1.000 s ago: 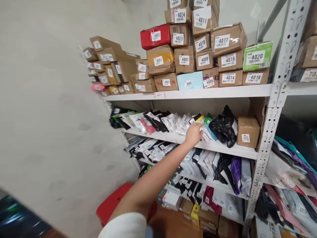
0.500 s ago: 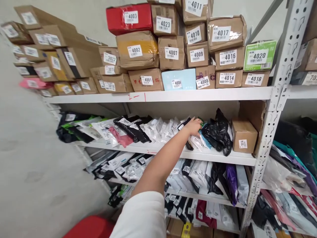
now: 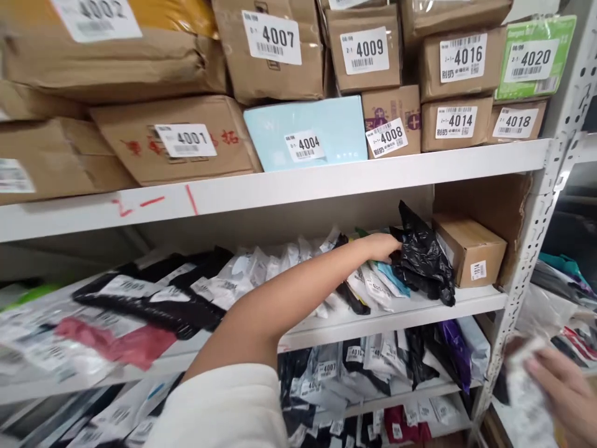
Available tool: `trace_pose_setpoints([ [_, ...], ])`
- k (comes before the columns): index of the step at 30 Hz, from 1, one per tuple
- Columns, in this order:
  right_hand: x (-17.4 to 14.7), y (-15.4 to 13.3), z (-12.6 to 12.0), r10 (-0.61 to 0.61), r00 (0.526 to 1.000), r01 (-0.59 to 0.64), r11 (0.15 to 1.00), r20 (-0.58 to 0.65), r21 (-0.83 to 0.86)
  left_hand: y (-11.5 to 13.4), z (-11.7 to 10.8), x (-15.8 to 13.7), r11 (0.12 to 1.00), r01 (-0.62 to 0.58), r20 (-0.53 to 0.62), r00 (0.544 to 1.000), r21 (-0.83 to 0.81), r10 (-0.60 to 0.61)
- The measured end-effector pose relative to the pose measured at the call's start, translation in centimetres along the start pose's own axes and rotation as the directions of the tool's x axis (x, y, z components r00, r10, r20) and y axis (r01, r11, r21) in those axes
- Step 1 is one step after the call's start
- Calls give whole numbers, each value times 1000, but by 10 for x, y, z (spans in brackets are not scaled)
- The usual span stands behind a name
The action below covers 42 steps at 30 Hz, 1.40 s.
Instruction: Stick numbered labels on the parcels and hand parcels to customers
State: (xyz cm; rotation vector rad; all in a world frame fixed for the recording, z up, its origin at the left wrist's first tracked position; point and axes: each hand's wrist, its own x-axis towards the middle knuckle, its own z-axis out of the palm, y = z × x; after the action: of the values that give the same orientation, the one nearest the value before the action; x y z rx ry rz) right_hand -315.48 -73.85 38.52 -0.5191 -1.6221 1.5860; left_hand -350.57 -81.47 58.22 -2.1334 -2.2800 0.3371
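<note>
My left hand (image 3: 385,246), reaching in on a long arm, is on the middle shelf at the left side of a crumpled black plastic bag (image 3: 423,252). Its fingers are bent against the bag's edge and partly hidden by it. Beneath and beside that hand stand a light-blue packet (image 3: 392,279) and a white labelled packet (image 3: 377,291). At the lower right, my right hand (image 3: 562,379) is closed around a white parcel bag (image 3: 529,395), blurred by motion.
Labelled cardboard boxes (image 3: 176,140) crowd the upper shelf (image 3: 280,186). A small carton (image 3: 471,252) stands right of the black bag. White and black packets fill the shelf's left and the shelf below. A perforated metal post (image 3: 527,249) rises at the right.
The view has moved closer to the shelves. My left hand has shifted from the packets rightward to the black bag. My right hand, with a white parcel bag, has come into view.
</note>
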Motion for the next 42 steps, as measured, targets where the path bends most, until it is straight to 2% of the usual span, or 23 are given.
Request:
trace_pose_setpoints([
  [2,17,-2,52,32,983,-46,996,183,73,-2,0,4,996,-78,-50,996,52,80],
  [4,34,-3,101,23,954,-52,994,300,91,-5,-1,4,987,-161,-54,985,25,162],
  [6,49,-1,139,-46,957,18,995,286,99,-10,-4,0,971,-235,-25,972,-53,234],
  [8,60,5,161,-119,965,96,990,235,105,-19,-7,-7,951,-299,34,953,-85,302],
  [10,66,14,172,-151,967,127,984,206,125,-30,-8,-15,934,-355,88,930,-42,357],
  [12,70,22,176,-147,970,119,981,194,151,-41,-8,-19,913,-407,81,910,-4,406],
  [16,74,28,180,-153,972,129,982,179,138,-55,-1,-11,893,-448,14,893,-41,449],
  [20,69,23,184,-235,961,240,971,149,-15,-52,6,3,884,-459,-111,887,-88,449],
  [23,61,16,187,-320,944,328,933,79,-145,-47,5,3,901,-407,-155,910,-147,385],
  [25,55,11,191,-349,937,345,925,4,-160,-47,4,-4,917,-347,-74,938,-197,339],
  [28,52,2,203,-249,968,248,968,-36,-25,-52,4,-19,910,-347,64,927,-227,370],
  [31,60,-5,226,-70,997,63,978,26,199,-55,8,-28,874,-383,97,899,-298,427],
  [34,76,-9,250,65,996,-81,922,54,380,-52,12,-28,854,-276,201,897,-440,393],
  [37,89,-8,261,188,981,-188,876,44,444,-45,13,-26,849,-116,273,917,-515,291],
  [39,93,-5,263,259,966,-220,856,-21,468,-39,13,-26,873,-81,277,931,-481,239],
  [42,99,2,262,359,926,-247,812,-119,528,-31,14,-27,950,-106,239,954,-294,181],
])
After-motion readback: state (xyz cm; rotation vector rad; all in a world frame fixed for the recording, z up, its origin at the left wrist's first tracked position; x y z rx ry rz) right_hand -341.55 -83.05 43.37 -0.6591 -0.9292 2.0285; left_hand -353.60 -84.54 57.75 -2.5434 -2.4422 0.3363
